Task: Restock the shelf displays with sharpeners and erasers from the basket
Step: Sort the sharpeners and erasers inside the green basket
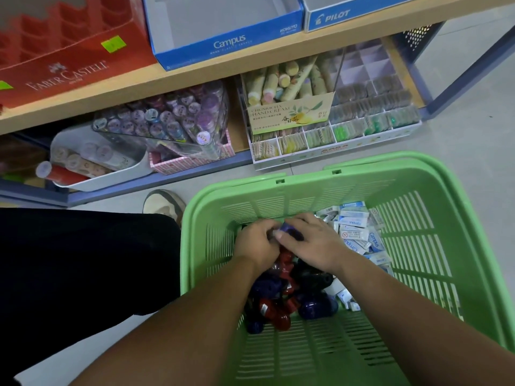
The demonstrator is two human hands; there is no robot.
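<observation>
Both my hands are down in the green basket (446,190): my right hand (312,242) pinches a blue sharpener (291,231) between thumb and fingers, while my left hand (257,242) curls against it, its fingertips hidden, so I cannot tell what it grips. Under my wrists lie red and blue sharpeners (281,299), beside white erasers (356,232) sleeved "Campus". The shelf boxes read "Faber-Castell" on the red box (67,76), "Campus" and "Kokuyo" on the blue box (228,43), "Pilot" on the Pilot box (334,16), and "Hand Cream" on the carton (289,115).
</observation>
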